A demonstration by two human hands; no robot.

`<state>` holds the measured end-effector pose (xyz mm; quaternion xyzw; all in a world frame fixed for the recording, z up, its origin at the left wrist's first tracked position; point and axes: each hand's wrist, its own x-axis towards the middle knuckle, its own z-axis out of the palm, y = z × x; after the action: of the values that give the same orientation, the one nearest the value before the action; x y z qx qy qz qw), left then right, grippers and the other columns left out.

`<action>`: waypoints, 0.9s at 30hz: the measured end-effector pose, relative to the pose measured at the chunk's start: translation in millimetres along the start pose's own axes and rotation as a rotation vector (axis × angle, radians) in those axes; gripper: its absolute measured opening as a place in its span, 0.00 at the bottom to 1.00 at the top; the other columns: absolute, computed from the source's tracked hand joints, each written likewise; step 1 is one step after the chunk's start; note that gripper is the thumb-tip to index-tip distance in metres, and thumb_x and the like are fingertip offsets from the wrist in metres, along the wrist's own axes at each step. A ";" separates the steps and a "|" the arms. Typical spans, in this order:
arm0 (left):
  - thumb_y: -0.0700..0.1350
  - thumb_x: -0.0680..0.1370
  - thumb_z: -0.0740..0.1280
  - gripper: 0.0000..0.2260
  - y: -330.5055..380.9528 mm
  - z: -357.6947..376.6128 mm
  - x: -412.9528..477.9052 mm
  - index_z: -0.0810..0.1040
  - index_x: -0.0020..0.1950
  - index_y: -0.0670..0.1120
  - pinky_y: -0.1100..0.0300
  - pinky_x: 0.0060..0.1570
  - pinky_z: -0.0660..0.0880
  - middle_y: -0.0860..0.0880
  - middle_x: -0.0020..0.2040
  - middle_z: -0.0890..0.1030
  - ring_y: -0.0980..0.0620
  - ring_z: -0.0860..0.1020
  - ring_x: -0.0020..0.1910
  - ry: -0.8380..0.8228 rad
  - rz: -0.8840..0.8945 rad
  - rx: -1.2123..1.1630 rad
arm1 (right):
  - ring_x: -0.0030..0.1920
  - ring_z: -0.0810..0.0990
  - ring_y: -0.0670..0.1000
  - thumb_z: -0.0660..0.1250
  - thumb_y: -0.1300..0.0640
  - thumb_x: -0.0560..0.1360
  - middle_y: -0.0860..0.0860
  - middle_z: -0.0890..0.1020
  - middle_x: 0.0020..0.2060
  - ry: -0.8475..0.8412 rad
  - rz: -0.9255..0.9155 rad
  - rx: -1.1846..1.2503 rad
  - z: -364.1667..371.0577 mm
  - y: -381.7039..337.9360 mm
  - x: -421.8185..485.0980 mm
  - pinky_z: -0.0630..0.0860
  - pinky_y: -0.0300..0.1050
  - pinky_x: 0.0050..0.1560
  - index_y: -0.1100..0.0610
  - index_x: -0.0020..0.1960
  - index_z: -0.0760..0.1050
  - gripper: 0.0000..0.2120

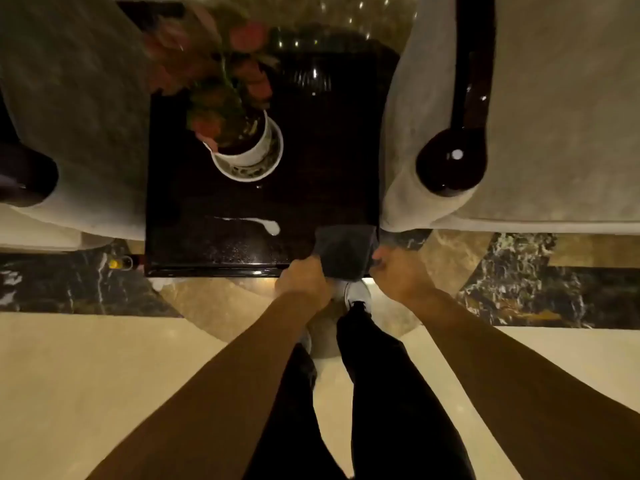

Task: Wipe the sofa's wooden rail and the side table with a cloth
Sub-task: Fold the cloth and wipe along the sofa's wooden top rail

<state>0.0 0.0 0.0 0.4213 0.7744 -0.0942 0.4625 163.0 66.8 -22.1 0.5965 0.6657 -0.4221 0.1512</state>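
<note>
cloth: dark grey cloth, lies on near right corner of side table, its near edge hanging past the table's front edge
left hand: left hand closed on cloth's near left edge, fingers curled under, knuckles up
right hand: right hand pinches cloth's near right edge, fingers closed round the fabric
side table: dark glossy top, between two upholstered seats; light glare streak near the front, left of cloth
wooden rail: dark polished wooden rail runs along top of right sofa arm, ends in a round knob near the front; well apart from cloth
plant pot: white plant pot with red-green leaves, on table's left middle, apart from cloth
left seat: grey upholstered seat beside table's left edge
floor: pale and dark marble floor; person's dark trousers and light shoe below the hands
</note>
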 end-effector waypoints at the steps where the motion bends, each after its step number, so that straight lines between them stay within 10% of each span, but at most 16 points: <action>1: 0.49 0.76 0.64 0.14 -2.4 14.9 23.0 0.75 0.59 0.45 0.49 0.52 0.77 0.42 0.54 0.79 0.39 0.79 0.53 0.027 -0.035 -0.078 | 0.50 0.80 0.62 0.65 0.60 0.75 0.61 0.82 0.48 0.003 0.022 0.028 13.8 9.3 23.4 0.74 0.49 0.48 0.58 0.50 0.77 0.05; 9: 0.49 0.78 0.67 0.20 -16.2 94.7 134.3 0.69 0.64 0.42 0.46 0.62 0.71 0.40 0.62 0.73 0.39 0.71 0.62 0.340 -0.196 -0.386 | 0.47 0.77 0.52 0.71 0.58 0.74 0.53 0.78 0.47 0.273 0.172 0.301 102.9 32.7 109.0 0.68 0.36 0.44 0.59 0.64 0.72 0.20; 13: 0.50 0.76 0.69 0.13 -21.2 98.4 145.9 0.75 0.54 0.43 0.54 0.46 0.75 0.45 0.49 0.81 0.46 0.77 0.49 0.379 -0.175 -0.442 | 0.55 0.73 0.54 0.73 0.58 0.72 0.57 0.75 0.56 0.453 0.274 0.447 112.8 28.0 113.1 0.73 0.41 0.54 0.58 0.64 0.68 0.24; 18: 0.53 0.75 0.71 0.10 -19.7 87.8 141.8 0.75 0.46 0.50 0.73 0.32 0.62 0.57 0.30 0.75 0.66 0.71 0.31 0.344 -0.221 -0.580 | 0.37 0.75 0.42 0.73 0.64 0.71 0.45 0.75 0.34 0.437 0.322 0.513 93.5 34.3 120.9 0.65 0.21 0.36 0.59 0.56 0.72 0.17; 24: 0.52 0.74 0.73 0.17 -18.1 78.0 150.5 0.74 0.57 0.47 0.64 0.48 0.71 0.51 0.44 0.79 0.54 0.76 0.44 0.394 -0.190 -0.668 | 0.35 0.78 0.35 0.74 0.62 0.72 0.41 0.78 0.34 0.319 0.261 0.574 76.6 45.2 132.6 0.73 0.29 0.43 0.56 0.63 0.74 0.21; 27: 0.48 0.73 0.74 0.20 -21.8 76.3 157.6 0.73 0.61 0.46 0.61 0.48 0.72 0.48 0.46 0.80 0.52 0.76 0.47 0.429 -0.156 -0.644 | 0.46 0.82 0.50 0.75 0.61 0.72 0.50 0.81 0.45 0.271 0.246 0.557 75.8 53.0 138.0 0.76 0.41 0.47 0.54 0.61 0.75 0.20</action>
<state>-1.7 34.5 -173.0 0.2047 0.8731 0.2087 0.3901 155.4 98.9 -184.9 0.7416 0.4618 -0.4831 -0.0576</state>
